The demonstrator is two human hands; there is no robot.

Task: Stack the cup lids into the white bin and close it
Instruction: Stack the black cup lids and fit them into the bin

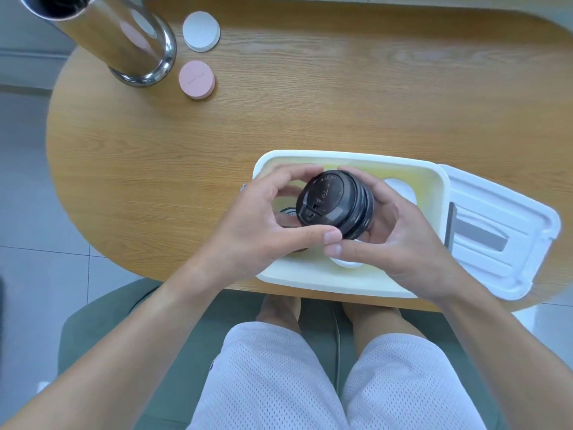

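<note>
Both hands squared a stack of black lids [336,204] over the white bin [434,184].
The left hand [257,225] and right hand [400,237] each closed their grip around the tilted stack; it needed levelling before lowering. Two loose lids lay at eleven o'clock on the surface [310,113].

Raised lettering runs across the top of the black lid stack [333,203] held over the white bin [350,158], too blurred to read. Far beyond the bin, the pink lid [196,79] carries a faint printed word (also illegible).
</note>
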